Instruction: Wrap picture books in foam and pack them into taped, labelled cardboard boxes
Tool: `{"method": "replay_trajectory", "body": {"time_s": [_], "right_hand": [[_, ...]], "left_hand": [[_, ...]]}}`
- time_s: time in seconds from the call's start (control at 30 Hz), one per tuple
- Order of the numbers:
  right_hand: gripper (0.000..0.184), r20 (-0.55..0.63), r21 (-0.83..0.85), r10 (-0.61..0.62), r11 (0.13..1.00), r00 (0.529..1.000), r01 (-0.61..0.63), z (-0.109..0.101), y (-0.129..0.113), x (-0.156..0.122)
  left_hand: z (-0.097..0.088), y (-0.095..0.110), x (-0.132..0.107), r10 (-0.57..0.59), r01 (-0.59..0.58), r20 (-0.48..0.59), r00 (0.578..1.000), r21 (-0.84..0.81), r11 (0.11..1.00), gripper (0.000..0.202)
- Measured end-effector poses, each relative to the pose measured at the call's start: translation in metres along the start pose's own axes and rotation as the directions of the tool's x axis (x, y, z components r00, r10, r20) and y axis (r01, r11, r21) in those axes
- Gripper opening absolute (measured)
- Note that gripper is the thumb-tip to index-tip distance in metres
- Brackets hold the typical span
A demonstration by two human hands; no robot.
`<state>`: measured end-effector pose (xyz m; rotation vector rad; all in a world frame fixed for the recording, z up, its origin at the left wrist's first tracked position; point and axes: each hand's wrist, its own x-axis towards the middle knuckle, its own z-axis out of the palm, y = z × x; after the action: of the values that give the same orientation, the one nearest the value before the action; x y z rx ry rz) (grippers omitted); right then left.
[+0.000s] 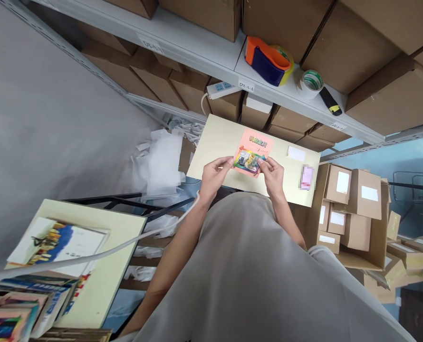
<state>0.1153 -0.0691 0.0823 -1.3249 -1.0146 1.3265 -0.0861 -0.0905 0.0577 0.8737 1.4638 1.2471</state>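
A thin pink booklet with a colourful picture on its cover is held up over the pale yellow tabletop. My left hand pinches its lower left edge between thumb and fingers. On the other side, my right hand grips the lower right edge, its thumb lying on the cover. To the right on the same tabletop lie a white slip and a pink, blurred-out item.
Above, a shelf holds an orange and blue tape dispenser, a tape roll and a box cutter. At right stands a large carton with small boxes inside. Books pile up lower left; a white cable crosses there.
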Motion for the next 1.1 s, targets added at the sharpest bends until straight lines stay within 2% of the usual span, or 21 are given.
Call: {"method": "replay_trajectory", "body": {"time_s": [0.07,0.1,0.2,0.3,0.4,0.47,0.57,0.67,0.73,0.83,0.9,0.97,1.03,1.1], "right_hand": [[0.063,0.017,0.003,0.014,1.0,1.0,-0.014,0.0,0.0,0.002],[0.063,0.024,0.005,0.02,1.0,1.0,-0.02,0.0,0.001,0.003],[0.065,0.051,0.013,0.036,0.999,0.998,-0.037,-0.003,0.006,0.008],[0.068,0.043,-0.029,0.038,0.999,0.998,-0.037,-0.006,0.012,0.014],[0.07,-0.128,-0.125,-0.052,0.992,0.99,0.036,-0.001,0.014,0.011],[0.069,-0.18,-0.154,-0.081,0.987,0.98,0.054,0.008,0.014,0.004],[0.07,-0.074,-0.102,-0.026,0.995,0.997,0.018,0.023,0.013,-0.007],[0.065,-0.022,-0.041,-0.017,0.999,1.0,0.016,0.027,0.011,-0.009],[0.062,-0.021,-0.019,-0.035,0.999,0.999,0.035,0.021,0.007,-0.006],[0.06,-0.003,-0.002,-0.028,1.0,1.0,0.028,0.007,0.003,-0.002],[0.063,0.018,0.006,0.007,1.0,1.0,-0.007,0.001,0.004,-0.002],[0.068,0.041,0.011,0.044,0.999,0.998,-0.045,-0.003,0.008,-0.001],[0.069,0.038,-0.008,0.062,0.998,0.997,-0.062,-0.004,0.012,0.0],[0.069,-0.03,-0.064,0.033,0.997,0.999,-0.035,-0.004,0.016,0.001]], "left_hand": [[-0.001,0.0,0.003,-0.099,0.109,0.102,0.99,-0.102,0.989,0.057],[0.0,0.0,0.003,-0.12,0.135,0.115,0.986,-0.132,0.982,0.056],[0.005,-0.001,-0.001,-0.12,0.13,0.072,0.99,-0.167,0.977,0.052],[0.009,-0.004,-0.003,-0.078,0.08,0.024,0.997,-0.105,0.991,0.048],[0.011,-0.006,-0.005,0.046,-0.043,-0.051,0.998,0.06,0.997,0.038],[0.015,-0.006,-0.009,0.182,-0.16,-0.095,0.979,0.202,0.966,0.028],[0.025,-0.002,-0.021,0.383,-0.342,-0.046,0.923,0.365,0.866,0.019],[0.032,0.002,-0.03,0.449,-0.449,0.106,0.887,0.419,0.789,0.014],[0.03,0.003,-0.028,0.405,-0.408,0.1,0.909,0.416,0.813,0.028],[0.02,0.0,-0.014,0.225,-0.206,-0.031,0.974,0.296,0.933,0.049],[0.013,-0.004,-0.004,0.052,-0.052,0.0,0.999,0.115,0.992,0.057],[0.009,-0.008,0.003,-0.072,0.076,0.081,0.994,-0.055,0.996,0.062],[0.01,-0.011,0.006,-0.115,0.127,0.086,0.99,-0.145,0.981,0.064],[0.013,-0.013,0.004,-0.08,0.083,0.03,0.996,-0.125,0.989,0.06]]}}
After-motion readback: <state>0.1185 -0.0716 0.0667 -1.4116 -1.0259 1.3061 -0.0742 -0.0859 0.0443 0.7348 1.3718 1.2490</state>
